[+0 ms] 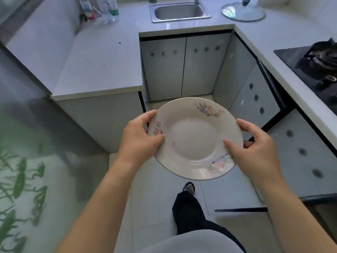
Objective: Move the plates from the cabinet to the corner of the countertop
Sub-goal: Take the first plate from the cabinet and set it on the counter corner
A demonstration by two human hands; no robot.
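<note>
Holding one plate [194,138] between both hands, we stood in the middle of the kitchen floor, facing the U of grey countertop [94,63]. Our left hand [139,135] pinched the plate's left rim, thumb lying on the upper face beside a painted flower and the fingers tucked out of sight beneath. Our right hand [255,148] did the same on the right rim, thumb on top, index finger curled over the far edge. The plate was in the air, roughly level, well clear of any surface, in front of the closed cabinet doors [184,68] under the sink [179,10].

We judged this to be the carrying step: the plate was out of its cabinet and not yet set down. On the right a cabinet door [299,156] seemed to stand open, which we took as the likely source, though its inside was hidden from us.

The next move called for a choice of corner. The left stretch of countertop was bare up to the bottles [102,9] at its far end; the right side held a glass lid [243,11] and the stove [317,64]. We would need to turn, lift the plate above the counter edge, keep it level and lower it flat before easing our fingers out from under.

No other plates were visible to us.
</note>
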